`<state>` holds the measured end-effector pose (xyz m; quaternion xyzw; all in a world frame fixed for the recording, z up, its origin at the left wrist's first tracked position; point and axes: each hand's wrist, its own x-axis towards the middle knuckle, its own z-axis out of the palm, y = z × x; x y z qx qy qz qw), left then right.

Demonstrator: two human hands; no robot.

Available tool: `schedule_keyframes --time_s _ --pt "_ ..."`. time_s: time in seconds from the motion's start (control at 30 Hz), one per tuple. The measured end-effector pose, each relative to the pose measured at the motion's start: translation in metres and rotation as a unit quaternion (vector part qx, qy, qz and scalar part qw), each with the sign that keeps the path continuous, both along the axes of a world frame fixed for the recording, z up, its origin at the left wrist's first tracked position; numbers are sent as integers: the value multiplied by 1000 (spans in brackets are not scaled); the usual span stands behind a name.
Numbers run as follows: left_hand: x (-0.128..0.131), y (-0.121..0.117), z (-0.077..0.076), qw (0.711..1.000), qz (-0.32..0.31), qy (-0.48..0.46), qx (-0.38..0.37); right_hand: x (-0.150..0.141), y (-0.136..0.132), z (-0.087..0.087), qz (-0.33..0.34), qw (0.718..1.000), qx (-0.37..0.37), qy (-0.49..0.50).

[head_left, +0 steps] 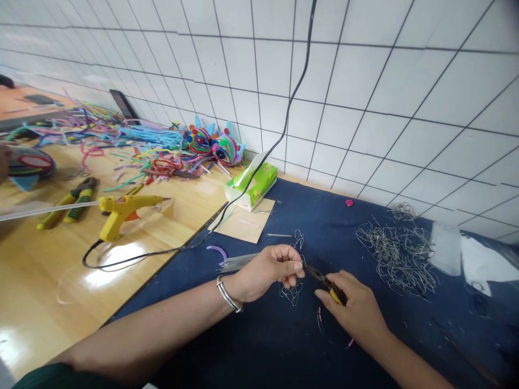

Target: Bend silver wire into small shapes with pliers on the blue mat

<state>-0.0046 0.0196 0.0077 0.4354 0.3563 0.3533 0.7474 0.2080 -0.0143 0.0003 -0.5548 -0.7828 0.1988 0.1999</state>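
My right hand (pixel 354 302) is wrapped round the yellow handles of dark needle-nose pliers (pixel 320 277), whose tips point left. At those tips, my left hand (pixel 278 273) pinches a thin wire (pixel 303 261), mostly hidden by the fingers. Beneath and behind the left hand lie bent wire shapes (pixel 291 294) and a bundle of straight wires (pixel 239 262). A purple curved piece (pixel 219 253) rests left of that bundle. Near my right hand, a thin wire with pink on it (pixel 320 316) lies on the dark blue cloth (pixel 251 346).
A tangled pile of bent wires (pixel 395 259) lies right, beside a clear plastic bag (pixel 445 248). A green tissue box (pixel 253 186) stands ahead. Leftward are a yellow glue gun (pixel 121 210) with its black cord, pliers (pixel 77 200), colourful pipe cleaners (pixel 141 135) and another person's hand (pixel 5 161).
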Motion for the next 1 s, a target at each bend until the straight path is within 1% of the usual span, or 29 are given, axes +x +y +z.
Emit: schedule_keyframes --time_s 0.13,0.37,0.53,0.8,1.0 --pt "1 1 1 1000 2 -1 9 1 -1 -1 -1 1000 14 3" --pt "1 1 0 997 8 18 75 0 0 0 -10 999 -20 24" --pt "2 0 -1 994 22 46 101 0 -1 -2 -17 999 -15 36" --pt "6 -5 -3 993 40 59 98 -1 -1 -3 -22 999 2 36" --pt "8 -7 -4 993 54 54 91 -2 -2 -3 -30 999 -9 44"
